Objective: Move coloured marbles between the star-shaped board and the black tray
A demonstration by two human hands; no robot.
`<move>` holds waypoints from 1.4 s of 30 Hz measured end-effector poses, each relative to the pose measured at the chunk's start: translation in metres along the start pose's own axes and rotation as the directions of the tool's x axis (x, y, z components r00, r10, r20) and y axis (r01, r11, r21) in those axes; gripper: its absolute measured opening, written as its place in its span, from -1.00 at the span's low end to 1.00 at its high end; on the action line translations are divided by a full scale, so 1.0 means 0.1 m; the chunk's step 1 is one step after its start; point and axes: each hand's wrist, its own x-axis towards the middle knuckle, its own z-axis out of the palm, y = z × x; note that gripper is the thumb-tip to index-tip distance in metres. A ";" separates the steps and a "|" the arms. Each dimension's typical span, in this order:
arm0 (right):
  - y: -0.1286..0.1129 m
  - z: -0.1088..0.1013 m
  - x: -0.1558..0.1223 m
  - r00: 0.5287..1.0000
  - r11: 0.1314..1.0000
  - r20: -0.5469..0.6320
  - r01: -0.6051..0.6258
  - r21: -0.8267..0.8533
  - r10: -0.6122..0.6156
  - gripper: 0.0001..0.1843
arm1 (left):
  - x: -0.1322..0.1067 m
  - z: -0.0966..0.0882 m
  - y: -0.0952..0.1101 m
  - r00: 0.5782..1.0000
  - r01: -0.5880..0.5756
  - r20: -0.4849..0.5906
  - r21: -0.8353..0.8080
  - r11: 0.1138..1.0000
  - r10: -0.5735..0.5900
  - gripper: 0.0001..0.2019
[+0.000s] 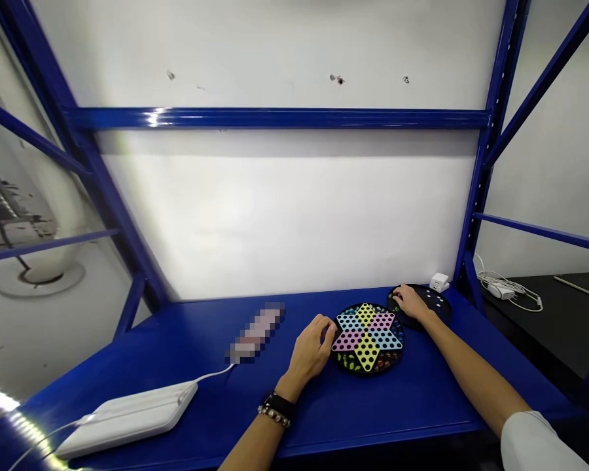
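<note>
A round Chinese checkers board (367,335) lies on the blue tabletop, its star of yellow, pink and blue points dotted with black holes. Green, orange and other coloured pieces show around its rim. My left hand (311,350), with a dark band and a beaded bracelet on the wrist, is at the board's left edge. Its thumb and index finger curl together there; whether they grip the rim or a piece is hidden. Over a black round tray (444,313) behind and right of the board, my right hand (411,302) has its fingers pinched downward. White pieces lie in that tray.
A white cube-shaped adapter (439,282) stands behind the tray. To the left are a blurred-out pinkish flat object (256,333) and a white power strip (132,415) joined by a cable. Blue rack posts (471,196) frame the table; a black table (530,320) adjoins at right.
</note>
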 end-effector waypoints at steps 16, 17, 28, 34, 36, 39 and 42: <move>-0.06 0.05 0.02 0.998 0.997 0.056 0.033 -0.074 -0.028 -0.67 | 0.00 0.04 -0.02 0.999 -0.029 0.020 -0.020 0.999 0.029 -0.67; -0.07 0.04 0.02 0.998 0.996 0.053 0.037 -0.079 -0.033 -0.70 | 0.00 0.04 -0.02 0.999 -0.029 0.019 -0.020 0.999 0.029 -0.66; -0.16 -0.06 0.00 0.988 0.991 -0.154 0.044 0.127 -0.025 -0.80 | 0.00 0.04 -0.03 0.998 -0.033 0.051 -0.052 0.998 0.036 -0.66; -1.17 -0.04 -0.17 0.952 0.904 -0.187 0.293 0.310 -0.244 -0.84 | 0.00 0.05 -0.05 0.998 -0.062 -0.024 -0.052 0.997 0.061 -0.69; -1.56 0.05 -0.23 0.918 0.872 -0.116 0.396 0.289 -0.379 -0.86 | -0.01 0.04 -0.05 0.995 -0.076 -0.076 -0.053 0.996 0.072 -0.70; -1.94 0.21 -0.26 0.895 0.891 0.087 0.419 0.177 -0.438 -0.85 | -0.02 0.03 -0.06 0.988 -0.095 -0.128 -0.042 0.995 0.089 -0.72; -2.05 0.34 -0.28 0.902 0.925 0.212 0.378 0.034 -0.376 -0.80 | -0.02 0.03 -0.06 0.985 -0.100 -0.141 -0.025 0.995 0.095 -0.73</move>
